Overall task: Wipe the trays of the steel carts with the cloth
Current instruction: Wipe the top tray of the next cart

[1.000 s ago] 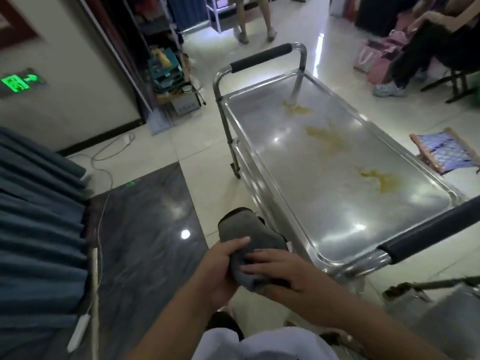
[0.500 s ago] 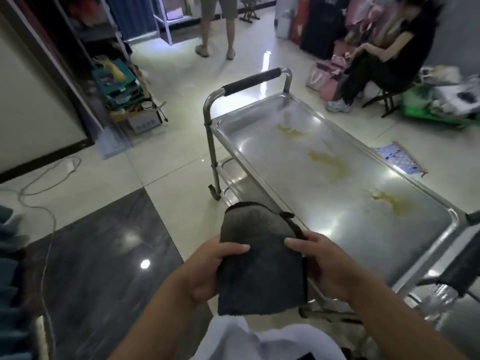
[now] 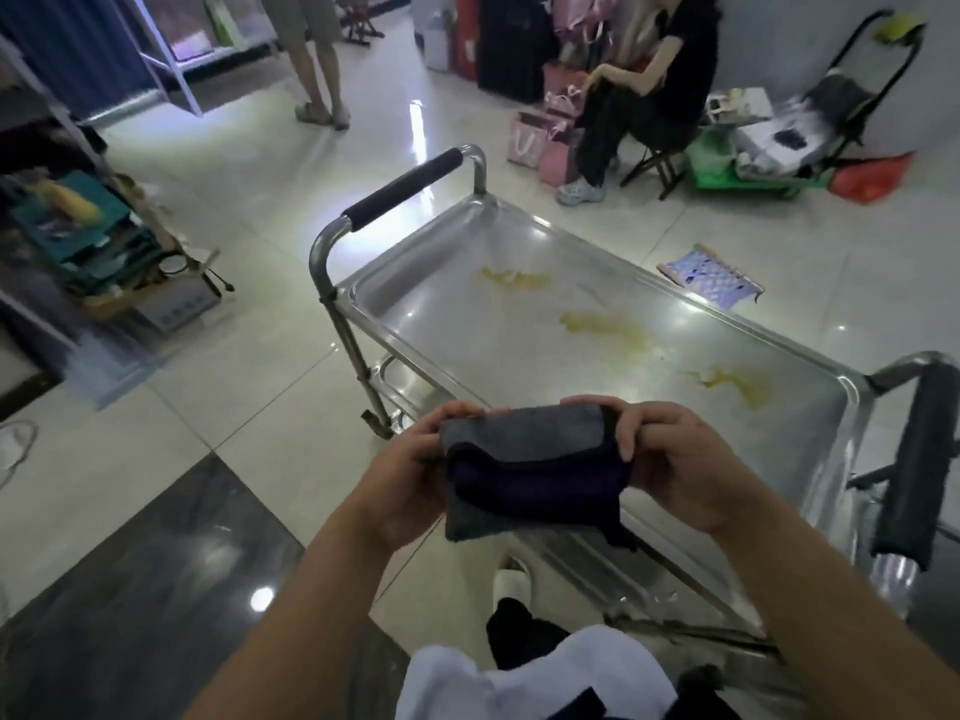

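Both hands hold the folded dark grey cloth (image 3: 530, 475) between them, above the near long edge of the cart: the left hand (image 3: 410, 483) grips its left end, the right hand (image 3: 670, 470) pinches its right end, fingers curled over the top fold. The shiny steel top tray of the cart (image 3: 597, 407) lies directly beyond the hands and runs from far-left to near-right. Three yellowish smears follow that axis; the nearest smear (image 3: 737, 384) lies just beyond and right of the right hand, so judged the closer hand to begin wiping. No cloth-to-tray contact is visible yet.
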